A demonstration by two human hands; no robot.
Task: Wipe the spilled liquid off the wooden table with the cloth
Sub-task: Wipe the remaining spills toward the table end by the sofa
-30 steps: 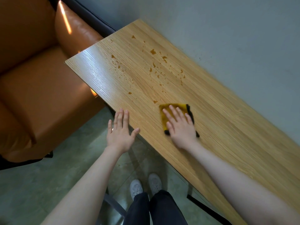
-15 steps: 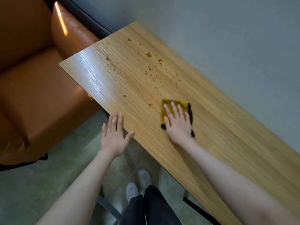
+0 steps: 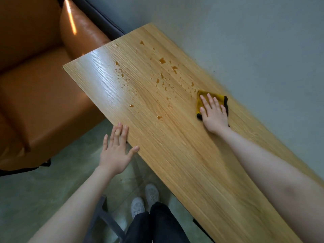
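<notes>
A long wooden table (image 3: 184, 163) runs along the wall. Brown drops of spilled liquid (image 3: 163, 76) are scattered over its far half, with single drops nearer the front edge. A folded yellow cloth with a black edge (image 3: 219, 98) lies flat on the table near the wall, just right of the drops. My right hand (image 3: 213, 114) presses on it with straight, spread fingers and covers most of it. My left hand (image 3: 115, 151) is flat and holds nothing, its fingertips and thumb at the table's front edge.
An orange leather sofa (image 3: 35, 85) stands against the table's far left end. A grey wall (image 3: 245, 41) borders the table's far side. Below the table's front edge are the green-grey floor, my shoes (image 3: 145, 200) and a dark metal frame (image 3: 103, 216).
My right hand has slid the cloth away from the front edge toward the wall, to the right of the drops. My left hand has stayed at the front edge.
</notes>
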